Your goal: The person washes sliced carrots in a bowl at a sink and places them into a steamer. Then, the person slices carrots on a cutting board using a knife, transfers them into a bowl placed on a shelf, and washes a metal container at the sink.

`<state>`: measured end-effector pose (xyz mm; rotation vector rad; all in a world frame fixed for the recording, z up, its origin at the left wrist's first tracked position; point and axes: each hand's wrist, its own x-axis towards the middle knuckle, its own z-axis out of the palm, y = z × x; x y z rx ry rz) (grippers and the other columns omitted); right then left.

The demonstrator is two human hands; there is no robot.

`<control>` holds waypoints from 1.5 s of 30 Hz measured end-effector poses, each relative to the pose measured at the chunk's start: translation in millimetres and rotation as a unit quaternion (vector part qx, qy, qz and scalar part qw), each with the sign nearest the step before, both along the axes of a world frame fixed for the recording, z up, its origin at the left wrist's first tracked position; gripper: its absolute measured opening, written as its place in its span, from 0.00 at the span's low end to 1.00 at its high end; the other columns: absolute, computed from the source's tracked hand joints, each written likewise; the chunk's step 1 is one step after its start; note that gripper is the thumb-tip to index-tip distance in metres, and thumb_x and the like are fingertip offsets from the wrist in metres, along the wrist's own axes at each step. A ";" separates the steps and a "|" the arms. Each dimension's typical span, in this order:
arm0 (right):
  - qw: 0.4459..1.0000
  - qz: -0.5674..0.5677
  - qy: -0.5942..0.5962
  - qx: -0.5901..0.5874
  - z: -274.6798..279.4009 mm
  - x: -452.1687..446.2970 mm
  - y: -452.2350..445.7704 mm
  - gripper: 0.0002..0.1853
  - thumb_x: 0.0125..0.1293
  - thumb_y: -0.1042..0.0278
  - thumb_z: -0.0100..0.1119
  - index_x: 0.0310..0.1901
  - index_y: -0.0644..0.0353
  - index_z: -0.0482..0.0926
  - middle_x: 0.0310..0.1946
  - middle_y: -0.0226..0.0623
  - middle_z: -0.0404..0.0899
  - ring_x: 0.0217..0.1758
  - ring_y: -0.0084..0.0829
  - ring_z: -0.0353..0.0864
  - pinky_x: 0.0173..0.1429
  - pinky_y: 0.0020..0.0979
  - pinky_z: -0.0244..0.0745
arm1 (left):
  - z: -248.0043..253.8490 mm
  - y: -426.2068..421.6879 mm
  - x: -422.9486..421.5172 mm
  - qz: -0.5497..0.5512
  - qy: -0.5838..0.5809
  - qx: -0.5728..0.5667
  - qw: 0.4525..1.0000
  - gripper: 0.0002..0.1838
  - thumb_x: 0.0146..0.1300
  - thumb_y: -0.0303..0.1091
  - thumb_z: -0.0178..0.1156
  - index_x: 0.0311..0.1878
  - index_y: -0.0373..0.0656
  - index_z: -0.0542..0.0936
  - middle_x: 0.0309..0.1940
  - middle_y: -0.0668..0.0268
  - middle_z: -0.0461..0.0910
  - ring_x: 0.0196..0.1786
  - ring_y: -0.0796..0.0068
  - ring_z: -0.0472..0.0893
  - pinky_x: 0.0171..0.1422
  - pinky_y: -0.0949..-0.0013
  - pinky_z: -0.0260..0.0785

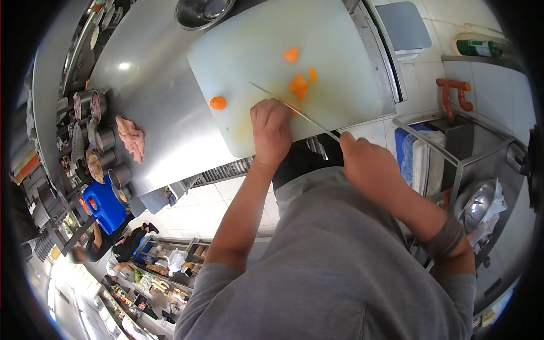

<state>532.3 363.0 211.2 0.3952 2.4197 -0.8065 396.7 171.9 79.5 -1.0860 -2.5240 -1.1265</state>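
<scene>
My right hand (pixel 371 167) is closed around the handle of a kitchen knife (pixel 314 122), whose blade points to the upper left across the white cutting board (pixel 243 62). The curled fingers of my left hand (pixel 271 130) press down on the board right beside the blade. A bit of carrot (pixel 292 106) shows at their edge; the rest of what they hold is covered. Just beyond the blade lie cut carrot pieces (pixel 298 86), with another orange chunk (pixel 291 55) farther up. A carrot end (pixel 217 102) rests near the board's left edge.
Raw meat (pixel 130 139) lies on the steel table (pixel 164 122) to the left, near several metal containers (pixel 105 140). A metal bowl (pixel 203 12) stands behind the board. Two people are in the background, one by a blue container (pixel 106 205). At right stands a metal rack (pixel 453 161).
</scene>
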 end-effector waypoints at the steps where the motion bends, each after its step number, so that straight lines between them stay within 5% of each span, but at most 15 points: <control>1: 1.000 0.000 -0.011 0.010 9.4 5.1 -0.7 0.05 0.73 0.73 0.51 0.48 0.63 0.72 0.34 0.58 0.85 0.37 0.59 0.88 0.42 0.57 0.82 | -1.1 -0.5 0.0 0.001 0.000 0.002 1.000 0.13 0.60 0.15 0.68 0.47 0.39 0.83 0.51 0.58 0.82 0.56 0.51 0.80 0.61 0.55 0.74; 5: 0.999 -0.006 -0.037 0.010 18.7 8.7 -2.1 0.06 0.73 0.73 0.50 0.47 0.63 0.71 0.34 0.58 0.85 0.38 0.59 0.88 0.43 0.58 0.82 | -4.0 0.1 0.4 0.002 -0.013 0.010 1.000 0.14 0.58 0.13 0.67 0.47 0.38 0.83 0.51 0.57 0.82 0.56 0.50 0.80 0.61 0.54 0.74; 11: 1.000 -0.001 -0.004 -0.016 -44.1 -8.0 -10.1 0.06 0.73 0.73 0.50 0.46 0.65 0.71 0.33 0.56 0.85 0.39 0.60 0.88 0.43 0.58 0.82 | -2.2 -1.2 -2.1 -0.010 -0.016 0.009 1.000 0.15 0.58 0.12 0.67 0.46 0.38 0.83 0.51 0.58 0.82 0.55 0.50 0.80 0.60 0.55 0.75; 20: 0.999 -0.009 -0.049 0.011 7.8 0.4 -9.1 0.05 0.73 0.74 0.52 0.46 0.65 0.71 0.34 0.55 0.86 0.37 0.61 0.88 0.42 0.58 0.81 | -7.8 -3.4 -0.6 0.003 -0.012 0.011 1.000 0.15 0.58 0.11 0.66 0.47 0.37 0.83 0.51 0.56 0.81 0.55 0.48 0.80 0.60 0.54 0.76; 26: 1.000 0.000 0.023 0.014 -52.5 -7.8 -19.9 0.05 0.73 0.74 0.53 0.45 0.66 0.71 0.30 0.54 0.85 0.35 0.59 0.88 0.40 0.57 0.82 | -1.8 -7.6 -6.3 -0.012 -0.021 0.007 1.000 0.15 0.58 0.13 0.65 0.47 0.37 0.83 0.50 0.56 0.82 0.54 0.48 0.80 0.60 0.53 0.75; 45: 0.999 0.005 -0.032 0.027 11.4 -1.1 -16.8 0.07 0.70 0.75 0.52 0.47 0.66 0.71 0.33 0.57 0.85 0.39 0.60 0.88 0.44 0.58 0.81 | -3.5 -12.0 -11.9 -0.012 -0.021 0.035 0.999 0.16 0.54 0.12 0.62 0.46 0.34 0.83 0.49 0.53 0.83 0.53 0.47 0.82 0.59 0.53 0.77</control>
